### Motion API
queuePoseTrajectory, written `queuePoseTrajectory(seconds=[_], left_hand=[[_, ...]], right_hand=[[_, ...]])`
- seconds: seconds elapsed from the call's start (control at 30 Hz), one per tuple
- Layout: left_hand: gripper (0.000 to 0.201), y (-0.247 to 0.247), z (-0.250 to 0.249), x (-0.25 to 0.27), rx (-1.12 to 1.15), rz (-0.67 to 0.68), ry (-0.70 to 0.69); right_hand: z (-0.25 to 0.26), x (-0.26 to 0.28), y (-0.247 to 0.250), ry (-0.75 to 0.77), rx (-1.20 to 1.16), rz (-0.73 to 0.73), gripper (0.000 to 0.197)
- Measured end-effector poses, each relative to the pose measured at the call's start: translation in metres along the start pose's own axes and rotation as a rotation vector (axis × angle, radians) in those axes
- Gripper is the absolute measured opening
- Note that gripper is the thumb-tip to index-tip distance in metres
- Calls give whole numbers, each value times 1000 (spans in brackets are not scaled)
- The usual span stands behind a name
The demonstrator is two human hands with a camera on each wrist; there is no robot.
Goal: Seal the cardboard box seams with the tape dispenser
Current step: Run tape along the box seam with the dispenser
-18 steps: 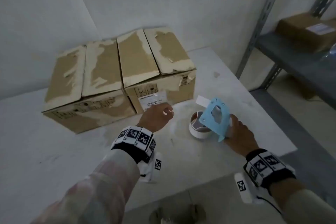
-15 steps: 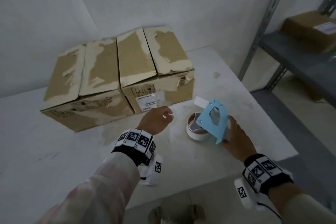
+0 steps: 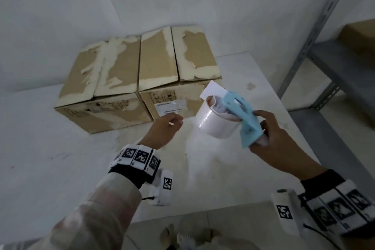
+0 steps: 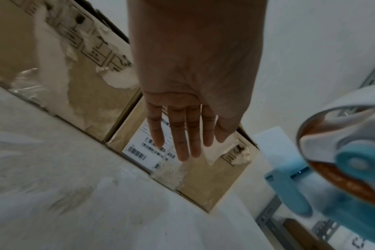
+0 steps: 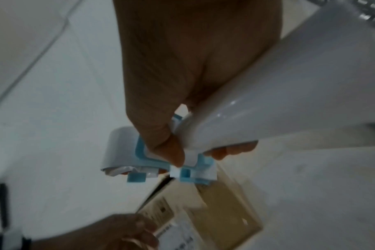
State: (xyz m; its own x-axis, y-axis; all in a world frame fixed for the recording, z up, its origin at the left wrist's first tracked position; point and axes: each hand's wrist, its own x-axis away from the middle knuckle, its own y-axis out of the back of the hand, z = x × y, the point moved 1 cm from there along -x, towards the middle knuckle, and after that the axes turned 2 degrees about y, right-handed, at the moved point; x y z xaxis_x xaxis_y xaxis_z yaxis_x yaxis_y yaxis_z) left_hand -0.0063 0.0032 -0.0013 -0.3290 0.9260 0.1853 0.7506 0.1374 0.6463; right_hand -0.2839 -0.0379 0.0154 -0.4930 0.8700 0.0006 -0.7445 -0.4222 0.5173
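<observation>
Two worn cardboard boxes stand side by side on the white table [image 3: 50, 168]: the left box [image 3: 101, 91] and the right box [image 3: 174, 79], whose front carries a white label [image 3: 169, 108]. My right hand [image 3: 269, 136] grips the blue tape dispenser [image 3: 243, 115] by its handle and holds it above the table. Its white tape roll [image 3: 215, 122] points toward the right box, and a loose tape end [image 3: 213, 91] sticks up. My left hand [image 3: 166, 128] hovers with straight fingers [image 4: 182, 135] just in front of that label, holding nothing.
White walls close the corner behind the boxes. A grey metal shelf rack [image 3: 316, 26] stands to the right, with another cardboard box [image 3: 359, 36] on its shelf. Bare tabletop lies in front of the boxes.
My right hand has lifted the dispenser off the table and tilted the roll toward the right box. The left hand has stayed near the label.
</observation>
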Motion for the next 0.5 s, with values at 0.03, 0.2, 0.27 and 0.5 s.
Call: queuePoseTrajectory(seconds=[0.03,0.2,0.27,0.5], left_hand=[[17,4,1,2,19,-11,-2],[8,44,13,14,79,-117,-37],[10,70,18,19,46,-202,-50],[33,176,59,10,-144,-503,-52]], right_hand=[[7,-2,3,24,-49,28,66],[50,-23,3,101,-224,81,62],[69,-34,-3,141,-282,85,53],[122,-78,-39,267,-318,-49,34]])
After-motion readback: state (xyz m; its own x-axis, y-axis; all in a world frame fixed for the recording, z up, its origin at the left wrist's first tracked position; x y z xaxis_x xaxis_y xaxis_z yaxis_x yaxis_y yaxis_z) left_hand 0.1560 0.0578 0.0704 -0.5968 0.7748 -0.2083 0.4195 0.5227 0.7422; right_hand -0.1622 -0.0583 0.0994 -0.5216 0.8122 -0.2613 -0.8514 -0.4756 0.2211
